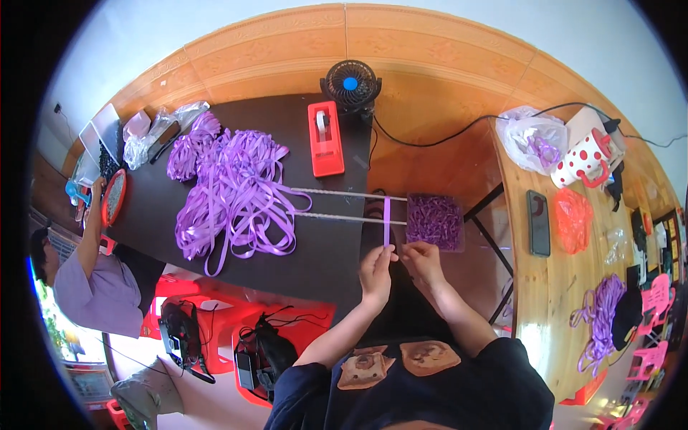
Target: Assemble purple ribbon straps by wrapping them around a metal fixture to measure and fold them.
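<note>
A flat purple ribbon strip (387, 221) hangs across two pale parallel rods (337, 216) that jut out past the dark table's right edge. My left hand (375, 274) is closed in a pinch at the near end of this strip. Just to its right, my right hand (424, 263) has its thumb and fingertips pressed together; whatever they hold is too small to make out. Beyond my right hand, a clear box (462, 236) holds many short purple ribbon pieces (433, 221). A large tangled heap of purple ribbon (240, 186) lies on the table left of the rods.
The dark table (315, 261) carries a red tape dispenser (327, 154) and a black fan (351, 84). On the wooden table (530, 287) at right are a phone (538, 223), a dotted mug (582, 159) and more ribbon (602, 315). A co-worker (100, 287) sits at far left, near red stools (308, 319).
</note>
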Demonstrator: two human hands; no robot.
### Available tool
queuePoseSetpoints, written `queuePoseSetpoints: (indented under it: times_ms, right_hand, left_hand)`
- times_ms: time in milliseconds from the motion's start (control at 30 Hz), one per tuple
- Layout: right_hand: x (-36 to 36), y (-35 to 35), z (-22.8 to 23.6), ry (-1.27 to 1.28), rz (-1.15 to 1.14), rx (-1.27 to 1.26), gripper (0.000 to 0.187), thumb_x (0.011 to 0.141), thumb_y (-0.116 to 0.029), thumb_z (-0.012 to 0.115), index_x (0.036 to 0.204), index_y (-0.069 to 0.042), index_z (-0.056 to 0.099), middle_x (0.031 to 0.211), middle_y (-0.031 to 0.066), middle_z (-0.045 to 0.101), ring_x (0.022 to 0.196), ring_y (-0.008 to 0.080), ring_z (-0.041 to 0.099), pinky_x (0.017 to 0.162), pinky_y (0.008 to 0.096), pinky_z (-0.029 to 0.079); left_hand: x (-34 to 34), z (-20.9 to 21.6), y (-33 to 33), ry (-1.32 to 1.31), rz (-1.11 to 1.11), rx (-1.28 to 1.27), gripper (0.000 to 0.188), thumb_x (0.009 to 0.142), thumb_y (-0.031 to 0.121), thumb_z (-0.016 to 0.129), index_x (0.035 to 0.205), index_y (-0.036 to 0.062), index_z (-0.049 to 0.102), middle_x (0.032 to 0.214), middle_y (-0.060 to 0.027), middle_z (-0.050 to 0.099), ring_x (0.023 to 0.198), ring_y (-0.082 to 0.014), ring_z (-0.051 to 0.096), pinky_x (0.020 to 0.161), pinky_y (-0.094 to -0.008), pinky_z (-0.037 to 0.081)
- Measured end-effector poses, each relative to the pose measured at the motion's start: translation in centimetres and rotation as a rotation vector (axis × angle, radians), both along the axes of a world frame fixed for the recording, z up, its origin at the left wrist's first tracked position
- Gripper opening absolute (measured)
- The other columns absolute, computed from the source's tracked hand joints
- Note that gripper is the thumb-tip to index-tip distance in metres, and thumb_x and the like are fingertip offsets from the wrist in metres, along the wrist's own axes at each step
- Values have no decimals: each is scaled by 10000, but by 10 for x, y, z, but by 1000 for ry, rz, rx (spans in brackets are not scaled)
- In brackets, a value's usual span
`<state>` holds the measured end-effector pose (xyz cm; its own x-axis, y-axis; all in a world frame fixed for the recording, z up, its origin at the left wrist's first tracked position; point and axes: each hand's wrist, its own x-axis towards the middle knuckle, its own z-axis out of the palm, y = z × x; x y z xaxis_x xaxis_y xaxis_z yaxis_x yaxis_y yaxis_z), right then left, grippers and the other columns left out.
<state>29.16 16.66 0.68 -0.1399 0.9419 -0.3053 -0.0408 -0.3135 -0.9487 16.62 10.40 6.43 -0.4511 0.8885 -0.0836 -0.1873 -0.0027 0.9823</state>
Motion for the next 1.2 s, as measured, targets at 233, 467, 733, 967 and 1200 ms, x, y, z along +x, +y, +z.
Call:
queuePoseSetpoints:
  times_ms: [233,467,733,967,1200]
  right_hand:
    - [-12,-27,83,-574,-38,1285,299,629,40,723,896,-65,639,918,61,614,801,253,565,685,355,397]
    - [-18,-28,98,-823,187,1751,275,692,-175,626,946,-84,677,1066,58,589,958,215,552,742,349,395]
    - [-22,-35,99,-844,247,1888,234,686,-192,636,859,-42,683,1002,59,622,947,206,569,755,334,387]
    - [-21,-41,113,-855,232,1886,249,682,-166,664,889,-29,688,1001,65,631,949,205,571,729,320,397]
    - [-30,-31,148,-744,153,1854,286,640,-146,696,901,-30,679,970,52,631,891,189,592,704,324,381]
  left_hand:
    - [-9,5,-52,-147,-114,-112,216,945,174,544,1001,-1,657,807,-48,665,741,-88,591,678,-233,440]
    - [-17,28,-71,-304,-292,-186,241,975,178,477,1004,-27,601,807,-97,669,627,-118,611,536,-210,460]
    - [-29,35,-80,-297,-360,-177,241,992,190,441,918,9,582,780,-119,668,577,-128,611,452,-191,438]
    - [-33,33,-83,-318,-409,-114,253,990,207,446,911,18,594,794,-103,671,619,-126,611,561,-212,442]
    - [-24,-2,-63,-370,-293,-153,289,994,225,426,1145,12,550,927,-73,665,745,-102,588,647,-216,436]
